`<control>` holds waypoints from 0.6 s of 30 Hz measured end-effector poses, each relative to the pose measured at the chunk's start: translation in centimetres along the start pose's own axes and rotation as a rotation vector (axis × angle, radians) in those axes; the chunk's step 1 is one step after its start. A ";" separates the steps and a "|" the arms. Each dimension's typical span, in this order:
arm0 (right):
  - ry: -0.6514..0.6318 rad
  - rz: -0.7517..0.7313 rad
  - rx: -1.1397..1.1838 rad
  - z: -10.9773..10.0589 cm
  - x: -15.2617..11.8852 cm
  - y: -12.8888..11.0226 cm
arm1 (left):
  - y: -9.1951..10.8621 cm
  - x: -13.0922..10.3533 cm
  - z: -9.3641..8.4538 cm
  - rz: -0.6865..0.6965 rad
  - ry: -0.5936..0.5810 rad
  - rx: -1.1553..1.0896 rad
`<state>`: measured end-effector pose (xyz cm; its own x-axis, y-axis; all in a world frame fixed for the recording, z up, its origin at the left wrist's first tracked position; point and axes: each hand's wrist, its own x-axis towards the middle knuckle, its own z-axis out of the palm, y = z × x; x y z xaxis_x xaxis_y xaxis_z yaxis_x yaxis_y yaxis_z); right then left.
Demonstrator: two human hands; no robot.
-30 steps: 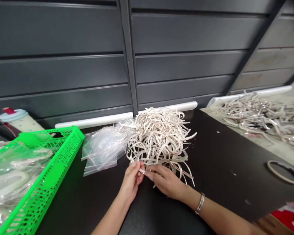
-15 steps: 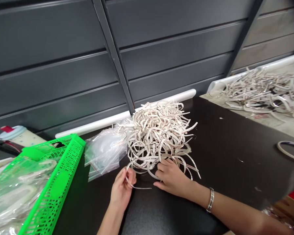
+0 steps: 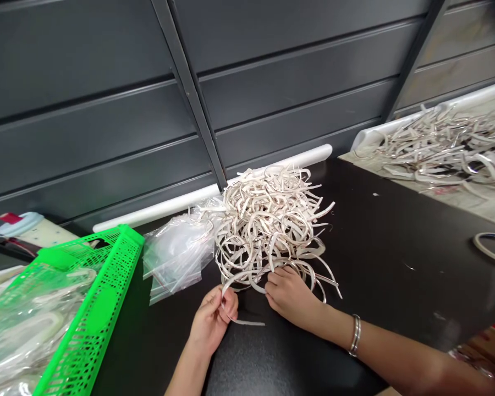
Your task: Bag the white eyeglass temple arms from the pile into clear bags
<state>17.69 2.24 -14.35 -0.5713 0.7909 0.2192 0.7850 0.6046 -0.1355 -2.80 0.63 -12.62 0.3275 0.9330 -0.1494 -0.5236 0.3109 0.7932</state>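
Observation:
A tangled heap of whitish curled strips [image 3: 272, 214] lies on the black table [image 3: 379, 242]. At its front left edge, my left hand [image 3: 213, 319] pinches a curved strip [image 3: 247, 323], whose free end sticks out to the right over the table. My right hand [image 3: 291, 294] is at the front edge of the heap, fingers curled in against the strips; its fingertips are partly hidden, and it seems to grip a strip there. Clear plastic bags [image 3: 179, 253] lie just left of the heap.
A green basket [image 3: 103, 297] with bagged strips stands at the left, a lidded cup [image 3: 41, 228] behind it. More strips [image 3: 449, 148] lie at the back right. A ring-shaped strip [image 3: 493, 256] is at the right edge. A grey panelled wall rises behind.
My left hand has moved a little to the right with its strip. My right hand's thumb has drawn in towards its fingers, closing the hand more.

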 end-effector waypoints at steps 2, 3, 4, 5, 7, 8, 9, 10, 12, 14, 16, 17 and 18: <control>0.012 -0.002 -0.001 0.0 0.0 0.0 | -0.2 -0.3 0.0 -0.073 -0.084 0.053; 0.013 -0.003 0.006 -0.1 0.0 0.0 | -0.3 -0.4 0.0 -0.116 -0.127 0.078; 0.009 -0.002 0.018 -0.1 -0.1 0.0 | -0.4 -0.5 0.1 -0.157 -0.165 0.100; 0.003 0.001 0.031 -0.1 -0.1 -0.1 | -0.5 -0.7 0.2 -0.193 -0.194 0.118; -0.010 0.005 0.047 -0.1 -0.1 -0.3 | -0.8 -0.8 0.4 -0.253 -0.229 0.147; -0.012 0.002 0.045 0.0 -0.1 -0.4 | -0.9 -0.9 0.4 -0.280 -0.239 0.161; -0.010 -0.003 0.039 0.1 -0.1 -0.5 | -0.9 -0.9 0.5 -0.307 -0.246 0.178; -0.004 -0.011 0.032 0.2 -0.1 -0.6 | -0.9 -0.9 0.5 -0.335 -0.252 0.197; 0.025 -0.032 0.032 0.3 0.0 -0.5 | -0.7 -0.8 0.5 -0.385 -0.265 0.246; 0.092 -0.048 0.090 0.2 0.0 -0.3 | -0.3 -0.8 0.3 -0.427 -0.277 0.302; 0.219 -0.046 0.240 -0.2 0.0 0.1 | 0.1 -0.8 0.0 -0.457 -0.270 0.354; 0.294 -0.027 0.341 -0.5 -0.1 0.4 | 0.1 -0.8 -0.2 -0.462 -0.252 0.375; 0.372 0.000 0.445 -0.8 -0.1 0.6 | 0.0 -0.7 -0.3 -0.457 -0.221 0.393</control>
<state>18.41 2.45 -13.71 -0.3854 0.7534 0.5328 0.5627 0.6495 -0.5114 -3.25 0.05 -12.66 0.6254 0.6500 -0.4316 0.0208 0.5391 0.8420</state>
